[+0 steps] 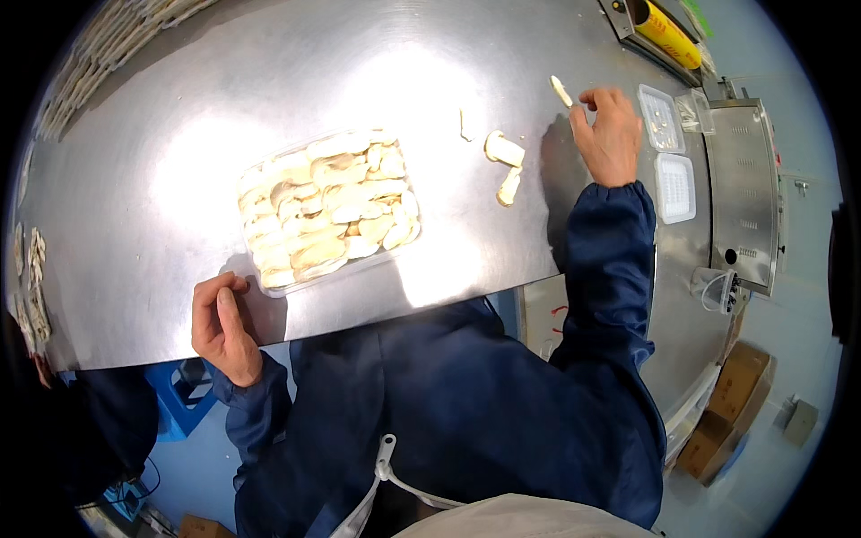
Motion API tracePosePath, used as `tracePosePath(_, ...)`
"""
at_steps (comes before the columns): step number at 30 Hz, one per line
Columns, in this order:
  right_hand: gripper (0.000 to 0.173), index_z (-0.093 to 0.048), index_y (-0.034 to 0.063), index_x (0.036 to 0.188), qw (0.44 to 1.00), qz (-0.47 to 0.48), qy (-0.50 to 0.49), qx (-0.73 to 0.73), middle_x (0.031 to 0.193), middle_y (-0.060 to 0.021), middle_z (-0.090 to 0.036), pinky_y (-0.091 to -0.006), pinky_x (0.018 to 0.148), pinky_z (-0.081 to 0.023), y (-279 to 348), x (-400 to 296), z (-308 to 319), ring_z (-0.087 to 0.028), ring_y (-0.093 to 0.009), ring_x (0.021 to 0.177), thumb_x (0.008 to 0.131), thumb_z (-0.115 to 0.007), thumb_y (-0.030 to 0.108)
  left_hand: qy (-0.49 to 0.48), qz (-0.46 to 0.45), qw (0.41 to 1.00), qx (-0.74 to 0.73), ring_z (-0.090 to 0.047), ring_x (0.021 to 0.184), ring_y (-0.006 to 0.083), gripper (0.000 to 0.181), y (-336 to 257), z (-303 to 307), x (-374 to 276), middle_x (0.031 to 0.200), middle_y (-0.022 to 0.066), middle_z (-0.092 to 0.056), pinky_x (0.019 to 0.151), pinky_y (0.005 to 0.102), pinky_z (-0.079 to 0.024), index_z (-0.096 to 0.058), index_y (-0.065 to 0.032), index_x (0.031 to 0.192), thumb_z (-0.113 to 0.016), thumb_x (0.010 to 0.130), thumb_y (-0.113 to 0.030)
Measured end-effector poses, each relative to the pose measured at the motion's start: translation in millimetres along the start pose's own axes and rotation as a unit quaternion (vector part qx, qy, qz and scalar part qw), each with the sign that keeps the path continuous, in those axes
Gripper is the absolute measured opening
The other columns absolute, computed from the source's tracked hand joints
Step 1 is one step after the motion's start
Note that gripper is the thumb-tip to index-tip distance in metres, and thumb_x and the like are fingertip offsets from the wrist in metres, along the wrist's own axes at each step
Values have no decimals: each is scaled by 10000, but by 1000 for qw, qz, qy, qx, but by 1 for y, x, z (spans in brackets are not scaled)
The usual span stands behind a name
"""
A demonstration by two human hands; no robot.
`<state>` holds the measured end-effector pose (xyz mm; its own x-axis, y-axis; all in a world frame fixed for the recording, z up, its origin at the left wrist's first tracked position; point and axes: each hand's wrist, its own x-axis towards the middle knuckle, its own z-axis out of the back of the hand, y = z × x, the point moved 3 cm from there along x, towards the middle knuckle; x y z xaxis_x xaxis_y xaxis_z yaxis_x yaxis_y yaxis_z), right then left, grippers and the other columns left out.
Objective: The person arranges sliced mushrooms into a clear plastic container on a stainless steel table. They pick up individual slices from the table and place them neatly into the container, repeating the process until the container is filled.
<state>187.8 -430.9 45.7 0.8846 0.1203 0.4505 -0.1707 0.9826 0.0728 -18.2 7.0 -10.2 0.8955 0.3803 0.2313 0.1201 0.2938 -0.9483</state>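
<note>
A clear plastic tray [272, 293] packed with pale sliced mushrooms [329, 202] lies on the steel table in front of me. My left hand [225, 323] rests at the table's front edge by the tray's near left corner, fingers loosely curled, with nothing visible in it. Over on the right, my right hand [609, 131] hovers above the steel, thumb and forefinger slightly apart. Just beyond its fingertips is a slim pale mushroom piece [559, 91]; whether they touch is unclear. Between tray and hand lie a thick stem piece [506, 149], a smaller chunk [509, 187] and a thin slice [466, 126].
Stacked trays [121, 60] stand at the far left. A yellow roll [666, 33] sits in a metal holder at the far right. Beside my right arm are two white trays [675, 188] [662, 118] and a steel cabinet [745, 188]. Another person's dark sleeve [101, 430] shows at left.
</note>
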Motion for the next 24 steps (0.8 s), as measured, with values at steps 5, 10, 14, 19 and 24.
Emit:
tracePosePath(5, 235, -670, 26, 925, 996, -52, 44, 59, 913, -155, -623, -426, 790, -469, -31, 5, -33, -597, -340, 893, 791, -649, 218, -8, 5, 1000, -10, -602, 861, 150, 188, 2, -3, 1, 925, 88, -632, 842, 262, -479, -631, 29, 1069, -486, 994, -64)
tracePosePath(10, 239, -656, 12, 882, 991, -81, 80, 70, 927, -172, -624, -422, 799, -471, -33, 12, -46, -591, -354, 888, 780, -641, 228, -3, 9, 1000, 5, -603, 861, 153, 186, 0, -1, 1, 928, 91, -634, 839, 262, -479, -635, 28, 1067, -493, 992, -66)
tracePosePath(14, 266, -652, -2, 870, 985, -90, 140, 44, 922, -190, -627, -431, 806, -471, -25, 20, -43, -590, -371, 891, 767, -633, 242, -6, 1, 1000, 14, -607, 857, 157, 187, 2, 0, 1, 927, 95, -638, 832, 264, -483, -639, 23, 1065, -496, 992, -73)
tracePosePath(19, 289, -649, -12, 869, 981, -83, 177, -14, 956, -207, -643, -439, 806, -480, -19, 24, -39, -608, -387, 888, 762, -637, 256, -5, -7, 1000, 22, -618, 868, 160, 192, 4, 1, 0, 934, 99, -648, 834, 267, -496, -637, 22, 1076, -498, 997, -83)
tracePosePath(24, 255, -646, 3, 865, 982, -88, 157, 50, 968, -205, -666, -433, 773, -489, -25, 22, -39, -623, -388, 847, 766, -642, 238, -10, 0, 1000, 15, -615, 848, 160, 185, 4, 0, 0, 919, 96, -644, 817, 264, -489, -641, 22, 1065, -500, 993, -73)
